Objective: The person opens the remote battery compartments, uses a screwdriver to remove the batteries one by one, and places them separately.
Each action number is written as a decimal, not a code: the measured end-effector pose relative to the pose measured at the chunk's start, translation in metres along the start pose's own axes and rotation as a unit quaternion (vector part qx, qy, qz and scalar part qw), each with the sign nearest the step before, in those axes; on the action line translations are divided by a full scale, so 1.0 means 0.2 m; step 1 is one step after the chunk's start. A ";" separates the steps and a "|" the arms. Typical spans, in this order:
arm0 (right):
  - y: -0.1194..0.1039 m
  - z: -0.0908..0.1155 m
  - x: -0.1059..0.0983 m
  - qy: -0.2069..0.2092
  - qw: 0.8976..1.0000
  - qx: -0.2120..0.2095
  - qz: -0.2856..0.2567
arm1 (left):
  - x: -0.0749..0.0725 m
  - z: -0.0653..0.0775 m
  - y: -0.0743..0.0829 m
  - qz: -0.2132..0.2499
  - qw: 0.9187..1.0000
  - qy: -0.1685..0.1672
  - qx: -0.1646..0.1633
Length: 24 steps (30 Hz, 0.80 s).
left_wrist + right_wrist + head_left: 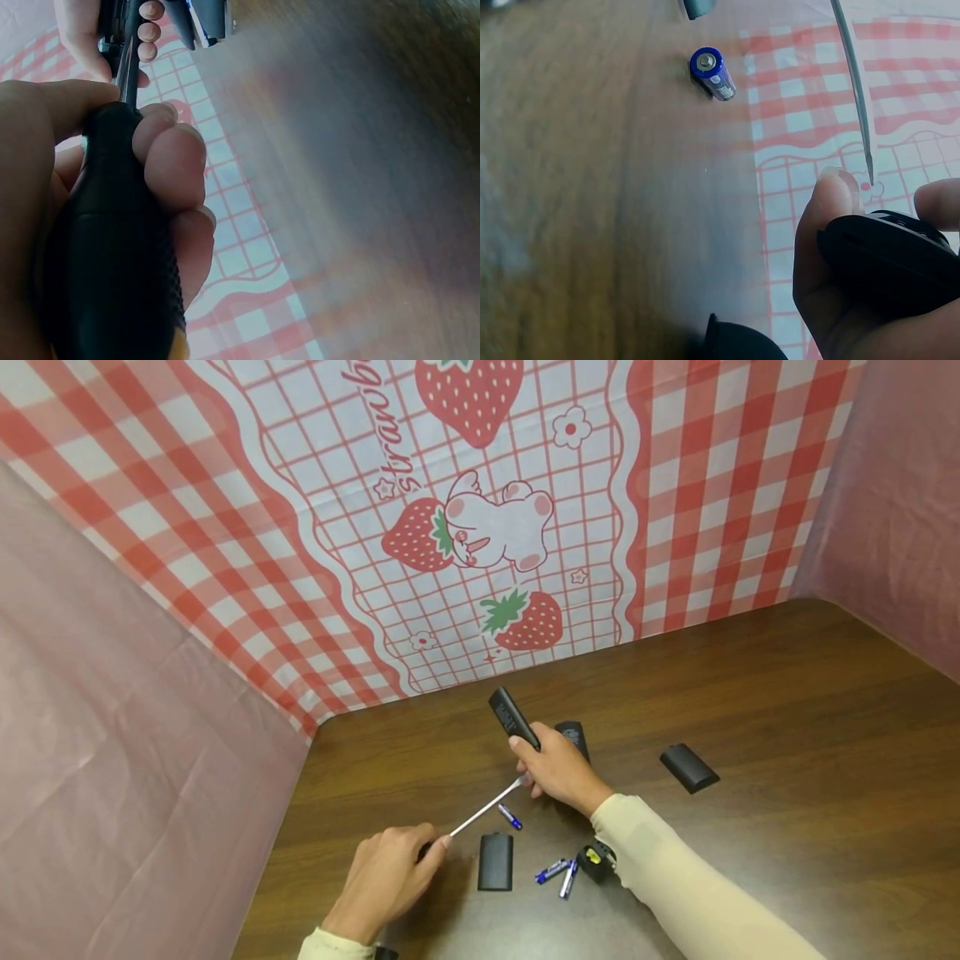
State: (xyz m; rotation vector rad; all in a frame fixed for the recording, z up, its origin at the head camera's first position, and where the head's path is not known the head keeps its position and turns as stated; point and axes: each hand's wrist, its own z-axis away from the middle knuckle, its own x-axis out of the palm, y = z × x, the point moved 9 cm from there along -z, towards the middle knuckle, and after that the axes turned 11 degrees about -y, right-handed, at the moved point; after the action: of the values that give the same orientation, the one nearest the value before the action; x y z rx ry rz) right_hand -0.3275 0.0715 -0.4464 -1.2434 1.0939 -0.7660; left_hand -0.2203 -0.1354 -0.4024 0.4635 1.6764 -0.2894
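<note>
My left hand (390, 868) grips the black handle of a screwdriver (112, 247), thumb and fingers wrapped round it near the shaft. The long metal shaft (486, 807) slants up to the right toward my other hand. There, my right hand (561, 766) holds a slim black handheld device (512, 717), raised and tilted, between thumb and fingers. In the right wrist view the screwdriver's tip comes down close above the device's (889, 259) near end, beside a fingertip. A similar black device (573, 737) lies behind the right hand, partly hidden by it.
Below the shaft lie a black cover (495, 862) and a blue-and-white battery (510, 816). Two more batteries (552, 871) are beside the right forearm. Farther right, another black cover (688, 767) rests on the wooden table (810, 718). Checked cloth (720, 485) hangs at the back.
</note>
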 end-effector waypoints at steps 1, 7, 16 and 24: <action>0.00 0.00 0.00 0.000 1.000 0.000 -0.002 | 0.00 0.00 0.00 0.000 1.000 0.001 0.000; 0.01 -0.01 -0.01 0.002 1.000 0.002 -0.004 | 0.01 0.01 -0.02 0.005 1.000 0.007 -0.001; 0.00 -0.01 -0.01 -0.004 1.000 0.002 -0.007 | 0.03 0.05 -0.09 0.050 0.998 0.005 -0.036; -0.01 -0.01 -0.04 -0.006 1.000 -0.009 -0.008 | 0.04 0.05 -0.14 0.063 0.996 0.001 -0.057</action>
State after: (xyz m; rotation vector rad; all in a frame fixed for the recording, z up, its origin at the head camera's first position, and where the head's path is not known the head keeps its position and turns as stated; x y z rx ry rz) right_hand -0.3327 0.0776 -0.4425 -1.2726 1.0846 -0.7606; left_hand -0.2258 -0.1633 -0.4144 0.4813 1.6481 -0.1001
